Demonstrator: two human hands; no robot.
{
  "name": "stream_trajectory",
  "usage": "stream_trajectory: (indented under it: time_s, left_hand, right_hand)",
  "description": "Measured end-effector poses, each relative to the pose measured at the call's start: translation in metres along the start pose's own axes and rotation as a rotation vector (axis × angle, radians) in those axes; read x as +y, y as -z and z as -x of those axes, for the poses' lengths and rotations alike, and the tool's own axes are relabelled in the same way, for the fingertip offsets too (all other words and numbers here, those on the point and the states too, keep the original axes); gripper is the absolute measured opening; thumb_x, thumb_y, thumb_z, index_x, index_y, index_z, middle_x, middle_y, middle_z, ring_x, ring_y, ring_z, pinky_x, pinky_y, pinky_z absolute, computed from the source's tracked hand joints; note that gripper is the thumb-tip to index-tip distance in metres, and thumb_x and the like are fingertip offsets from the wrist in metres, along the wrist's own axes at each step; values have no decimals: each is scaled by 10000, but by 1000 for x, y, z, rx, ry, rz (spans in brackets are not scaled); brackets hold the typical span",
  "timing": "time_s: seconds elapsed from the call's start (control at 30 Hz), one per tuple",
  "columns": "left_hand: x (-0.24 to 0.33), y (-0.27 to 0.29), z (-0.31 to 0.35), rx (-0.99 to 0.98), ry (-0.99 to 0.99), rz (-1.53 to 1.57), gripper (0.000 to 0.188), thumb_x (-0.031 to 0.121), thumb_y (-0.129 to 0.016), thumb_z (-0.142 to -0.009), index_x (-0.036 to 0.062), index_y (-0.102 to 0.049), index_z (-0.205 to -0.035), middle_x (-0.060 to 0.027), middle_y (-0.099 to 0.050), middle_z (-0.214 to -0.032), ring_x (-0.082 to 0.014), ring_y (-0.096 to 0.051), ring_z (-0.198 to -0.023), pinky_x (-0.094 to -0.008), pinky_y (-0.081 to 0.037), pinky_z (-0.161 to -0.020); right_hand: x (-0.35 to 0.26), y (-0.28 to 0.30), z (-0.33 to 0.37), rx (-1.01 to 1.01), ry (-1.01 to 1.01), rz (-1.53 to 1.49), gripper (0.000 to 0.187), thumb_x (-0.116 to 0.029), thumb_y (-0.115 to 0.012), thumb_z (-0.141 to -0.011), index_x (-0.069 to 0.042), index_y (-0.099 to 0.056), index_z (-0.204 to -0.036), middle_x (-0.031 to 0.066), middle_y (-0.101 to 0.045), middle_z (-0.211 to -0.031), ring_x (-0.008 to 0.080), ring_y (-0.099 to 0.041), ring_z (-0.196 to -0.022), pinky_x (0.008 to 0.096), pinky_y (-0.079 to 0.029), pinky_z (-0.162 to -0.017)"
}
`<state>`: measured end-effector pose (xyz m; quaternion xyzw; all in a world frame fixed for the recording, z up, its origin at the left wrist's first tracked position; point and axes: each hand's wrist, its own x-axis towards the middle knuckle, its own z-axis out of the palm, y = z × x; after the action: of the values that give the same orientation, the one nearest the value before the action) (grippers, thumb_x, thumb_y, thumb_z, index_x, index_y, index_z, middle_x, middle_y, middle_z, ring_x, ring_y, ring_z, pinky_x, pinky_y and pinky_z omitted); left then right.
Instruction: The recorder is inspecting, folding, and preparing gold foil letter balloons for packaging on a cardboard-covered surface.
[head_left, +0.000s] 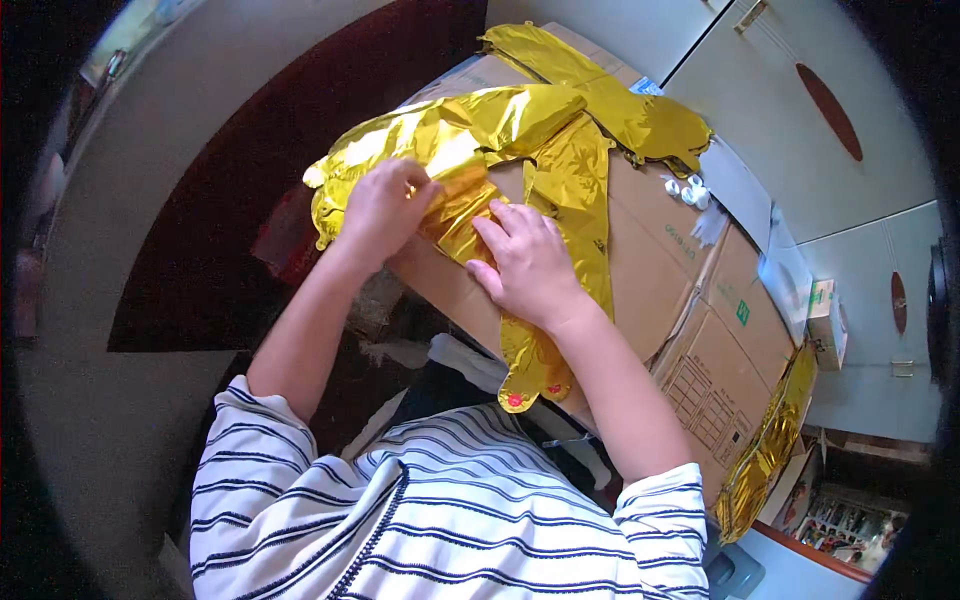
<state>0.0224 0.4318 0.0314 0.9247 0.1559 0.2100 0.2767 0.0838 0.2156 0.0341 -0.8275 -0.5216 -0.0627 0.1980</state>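
Note:
A gold foil balloon [580, 200], flat and creased, is spread across a cardboard box in front of me. My left hand [388, 205] has its fingers curled and pinched on the foil at the near left part of it. Just to the right, my right hand [527, 258] rests on the same foil, fingers stretched forward and thumb apart. Between the two hands the foil is folded into creases. One end of the foil, with red spots, hangs over the box's near edge below my right hand. Foil under both hands is partly hidden.
The cardboard box [650, 240] serves as the work surface. More flat gold foil [660, 125] lies at its far side, and another gold piece [768, 445] hangs at the right. Small white ribbon rolls [686, 189] sit near clear plastic [783, 275]. Pale cabinets [810, 110] stand behind.

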Motion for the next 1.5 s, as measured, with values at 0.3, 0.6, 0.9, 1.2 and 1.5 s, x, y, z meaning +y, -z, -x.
stream_trajectory:
  time_s: [0.3,0.6,0.9,1.2,1.5]
  left_hand:
    - [-29,35,-69,-230,28,81,221,192,-752,-885,-7,-699,-965,-102,-699,-807,-138,-641,-728,-326,-531,-673]
    - [-17,43,-59,-329,123,-88,641,486,-821,-741,-24,-681,-1103,-190,-728,-939,-270,-716,-842,-391,-565,-764]
    - [-19,33,-28,-345,76,197,685,274,-788,-797,25,-524,-1377,-212,-679,-1117,-275,-693,-972,-371,-552,-842]
    - [-17,10,-21,-152,0,638,800,-74,-680,-869,75,-273,-1541,-85,-618,-1134,-151,-623,-1056,-313,-529,-934]
    - [-20,45,-20,-351,-284,489,864,-36,-642,-857,129,-229,-1598,-77,-628,-1128,-144,-608,-1057,-309,-496,-960]
  right_hand:
    - [-11,9,-5,-113,-33,64,557,-322,-742,-843,-125,-570,-1335,186,-562,-1356,350,-535,-1235,475,-432,-1040]
    - [-12,21,-16,-234,-45,50,482,-298,-724,-860,-137,-607,-1298,157,-591,-1235,346,-564,-1146,461,-473,-971]
    - [3,-10,-36,133,-287,-275,252,-246,-654,-941,-9,-692,-1019,127,-693,-994,284,-679,-896,389,-553,-808]
    - [18,2,-73,21,-977,-1495,329,-243,-632,-977,30,-583,-1153,176,-654,-1034,232,-682,-853,353,-592,-734]
    - [11,-11,-86,217,-892,-869,546,-264,-698,-855,-17,-505,-1303,145,-580,-1080,225,-619,-869,344,-559,-667]
